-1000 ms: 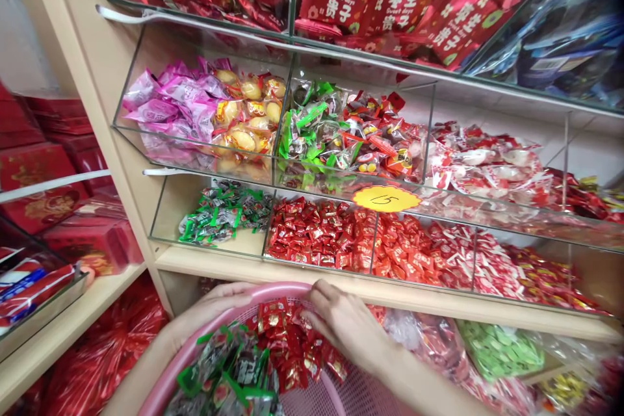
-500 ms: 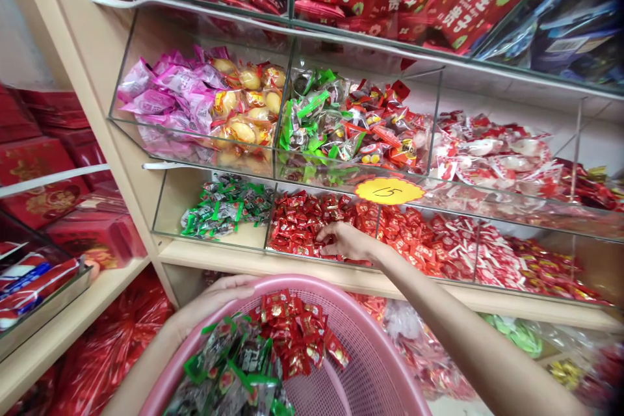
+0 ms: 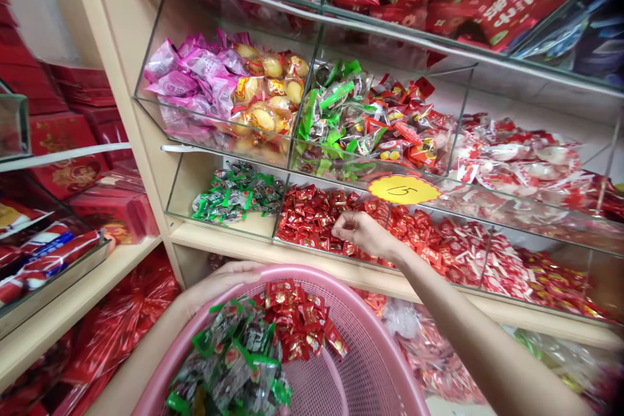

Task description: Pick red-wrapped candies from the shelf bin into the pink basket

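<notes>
My left hand (image 3: 228,276) holds a pink plastic basket (image 3: 375,331) by its far left rim, fingers lying along the edge. In the basket are green-and-clear wrapped candies (image 3: 234,357) on the left and small red wrapped candies (image 3: 297,318) behind them. My right hand (image 3: 361,233) is over the low shelf compartment of small red candies (image 3: 307,216), at its right side. Its fingers are curled in toward the thumb. Whatever they may hold is hidden.
Glass-fronted compartments hold small green candies (image 3: 238,192), purple packets (image 3: 195,78), yellow pieces (image 3: 266,118) and red-white candies (image 3: 517,156). A yellow price tag (image 3: 403,189) hangs above my right hand. The wooden shelf edge (image 3: 234,240) runs behind the basket; red boxes (image 3: 114,208) stand left.
The fingers of my right hand have closed and the hand has lifted slightly off the red candies. The view has shifted, so the shelves appear further right. My left hand stays on the basket rim.
</notes>
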`<control>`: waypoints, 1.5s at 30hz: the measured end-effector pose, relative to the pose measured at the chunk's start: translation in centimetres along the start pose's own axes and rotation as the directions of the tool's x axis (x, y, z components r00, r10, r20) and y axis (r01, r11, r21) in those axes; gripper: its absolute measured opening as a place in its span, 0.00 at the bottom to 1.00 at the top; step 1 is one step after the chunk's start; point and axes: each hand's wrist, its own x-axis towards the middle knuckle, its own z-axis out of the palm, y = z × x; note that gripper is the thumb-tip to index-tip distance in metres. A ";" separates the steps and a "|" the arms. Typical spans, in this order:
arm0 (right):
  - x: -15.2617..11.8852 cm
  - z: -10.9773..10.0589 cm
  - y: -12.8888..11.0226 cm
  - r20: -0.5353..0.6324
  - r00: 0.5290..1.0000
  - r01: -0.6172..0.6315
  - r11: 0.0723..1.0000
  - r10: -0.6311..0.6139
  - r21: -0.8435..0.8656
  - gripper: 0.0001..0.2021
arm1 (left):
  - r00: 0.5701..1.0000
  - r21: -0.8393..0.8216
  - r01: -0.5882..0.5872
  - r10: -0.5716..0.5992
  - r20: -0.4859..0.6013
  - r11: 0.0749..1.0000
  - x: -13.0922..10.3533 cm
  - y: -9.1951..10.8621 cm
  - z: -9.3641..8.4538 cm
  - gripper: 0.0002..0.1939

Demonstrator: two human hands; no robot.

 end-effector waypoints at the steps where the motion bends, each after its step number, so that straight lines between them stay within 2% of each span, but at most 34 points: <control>1: -0.2 -0.1 -0.1 -0.024 1.000 0.011 1.000 -0.011 -0.023 0.09 | 1.000 -0.005 0.002 -0.003 -0.020 1.000 0.0 -0.1 0.0 0.22; 3: -0.5 0.0 -0.1 -0.043 0.999 0.024 0.996 -0.028 -0.091 0.09 | 0.999 -0.039 0.020 -0.021 -0.033 0.999 0.0 -0.3 0.1 0.23; 7: -0.3 1.5 0.5 0.017 1.000 0.019 0.985 -0.017 -0.171 0.09 | 0.999 -0.071 0.036 -0.035 0.011 0.997 0.3 -0.4 0.2 0.24; 12: 0.5 3.1 1.5 0.003 0.999 -0.045 0.989 0.046 -0.141 0.08 | 0.998 -0.079 0.060 -0.061 -0.014 0.995 1.2 -0.9 -0.2 0.28; 18: 0.4 3.4 1.9 -0.017 0.999 -0.052 0.995 0.051 -0.080 0.07 | 0.995 -0.087 0.087 -0.090 -0.035 0.992 1.6 -1.4 -0.4 0.29; 21: -0.1 2.5 1.2 -0.050 0.998 -0.030 0.997 0.026 -0.078 0.07 | 0.998 -0.087 0.067 -0.069 -0.015 0.994 1.3 -1.0 -0.2 0.28; 23: -0.8 1.6 0.2 -0.111 0.994 0.004 0.997 -0.013 -0.082 0.07 | 0.999 -0.072 0.052 -0.053 -0.009 0.996 0.9 -0.5 0.0 0.26; 26: -3.0 0.6 -1.9 -0.236 0.969 0.062 0.995 -0.080 -0.082 0.06 | 0.998 -0.058 0.057 -0.057 0.010 0.997 0.2 0.1 0.4 0.24; 28: -5.1 0.8 -3.1 -0.260 0.958 0.103 0.991 -0.123 -0.089 0.06 | 0.998 -0.053 0.051 -0.049 0.026 0.997 -0.1 0.2 0.5 0.24; 30: -7.2 2.1 -3.8 -0.188 0.965 0.159 0.979 -0.182 -0.131 0.06 | 0.999 -0.038 0.045 -0.044 0.014 0.998 -0.1 0.1 0.5 0.25; 32: -8.9 3.8 -3.8 -0.055 0.968 0.228 0.947 -0.246 -0.225 0.05 | 0.999 -0.011 0.037 -0.037 -0.012 0.999 -0.1 -0.2 0.4 0.25; 35: -10.0 6.3 -3.1 0.111 0.962 0.272 0.855 -0.248 -0.441 0.08 | 1.000 0.015 0.022 -0.022 -0.015 1.000 -0.1 -0.3 0.3 0.25; 38: -9.8 7.6 -2.4 0.176 0.958 0.286 0.729 -0.225 -0.622 0.08 | 1.000 0.029 0.002 -0.002 -0.014 1.000 -0.1 -0.3 0.3 0.25; 41: -9.4 8.3 -2.0 0.215 0.946 0.322 0.632 -0.243 -0.705 0.08 | 0.999 0.040 -0.003 0.004 -0.039 0.999 -0.1 -0.2 0.4 0.25; 45: -9.8 8.8 -2.0 0.248 0.938 0.344 0.586 -0.241 -0.734 0.07 | 0.999 -0.012 0.039 -0.040 -0.023 0.999 0.0 -0.3 0.3 0.24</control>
